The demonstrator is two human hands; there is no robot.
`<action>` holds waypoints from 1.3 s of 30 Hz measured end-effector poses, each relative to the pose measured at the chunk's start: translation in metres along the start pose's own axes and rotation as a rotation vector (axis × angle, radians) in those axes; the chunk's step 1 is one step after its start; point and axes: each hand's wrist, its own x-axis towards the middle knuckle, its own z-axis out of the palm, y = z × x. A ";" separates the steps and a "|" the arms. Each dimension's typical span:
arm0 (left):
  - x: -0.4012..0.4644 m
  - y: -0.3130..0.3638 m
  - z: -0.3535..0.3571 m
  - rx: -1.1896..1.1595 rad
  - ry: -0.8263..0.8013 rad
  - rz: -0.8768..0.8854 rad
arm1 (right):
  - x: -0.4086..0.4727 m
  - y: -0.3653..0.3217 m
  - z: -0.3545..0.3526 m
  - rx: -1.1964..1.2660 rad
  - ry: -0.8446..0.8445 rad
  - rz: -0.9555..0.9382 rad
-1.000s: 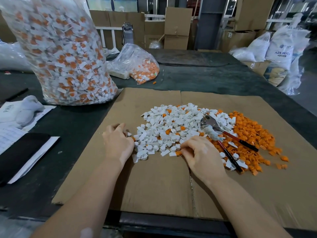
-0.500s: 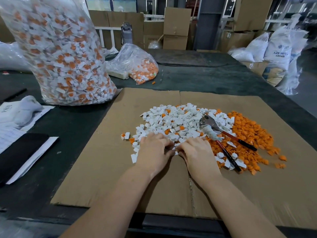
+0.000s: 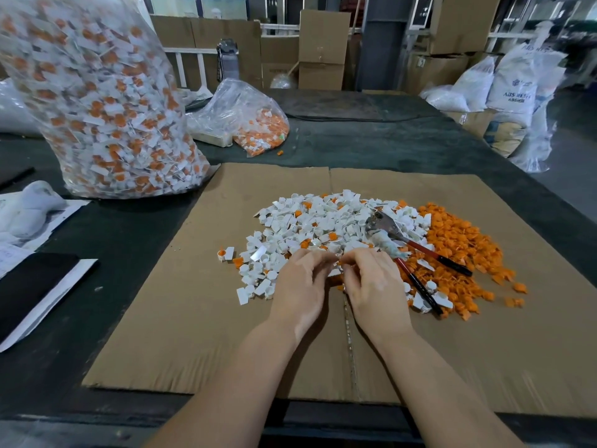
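Observation:
A heap of small white plastic pieces (image 3: 316,221), with a few orange ones mixed in, lies on a cardboard sheet (image 3: 193,318). A heap of orange caps (image 3: 458,247) adjoins it on the right. My left hand (image 3: 300,286) and my right hand (image 3: 374,286) are close together at the near edge of the white heap. Their curled fingertips meet and pinch a small plastic piece (image 3: 339,262), which is mostly hidden. Red-and-black-handled pliers (image 3: 416,250) lie across both heaps, just right of my right hand.
A tall clear bag (image 3: 106,101) full of white and orange parts stands at the back left. A smaller bag (image 3: 252,124) lies behind the cardboard. A black notebook (image 3: 29,286), papers and a white cloth (image 3: 29,205) are at the left. White sacks (image 3: 513,92) stand at the far right.
My left hand moved right from the left edge of the white heap to meet my right hand. Both hands have lifted slightly, and their fingertips have come together over the heap's near edge.

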 end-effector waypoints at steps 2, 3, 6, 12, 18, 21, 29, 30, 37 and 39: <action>0.001 -0.002 -0.002 -0.028 -0.016 -0.037 | 0.000 0.000 0.000 0.022 0.005 0.012; 0.001 -0.003 -0.002 -0.032 -0.029 -0.050 | 0.000 0.000 0.000 0.027 0.014 0.017; 0.001 -0.005 -0.001 -0.001 -0.037 -0.068 | 0.001 0.001 -0.002 0.038 0.038 0.019; 0.000 -0.005 -0.004 -0.054 0.007 -0.106 | -0.002 0.002 -0.002 0.150 0.051 0.044; -0.003 -0.001 -0.007 -0.254 -0.039 -0.195 | -0.003 0.003 -0.001 0.273 0.041 0.106; -0.002 -0.002 -0.006 -0.251 -0.033 -0.213 | -0.002 0.002 -0.002 0.263 0.032 0.102; -0.003 -0.004 -0.009 -0.500 -0.064 -0.257 | -0.003 -0.002 -0.001 0.104 -0.010 0.066; -0.003 -0.004 -0.009 -0.527 -0.069 -0.262 | -0.003 -0.002 -0.001 0.074 -0.015 0.069; -0.005 -0.005 -0.007 -0.462 -0.100 -0.220 | -0.004 -0.001 0.001 -0.050 -0.047 0.094; -0.005 -0.006 -0.007 -0.407 -0.111 -0.203 | -0.004 -0.001 0.001 -0.056 -0.048 0.095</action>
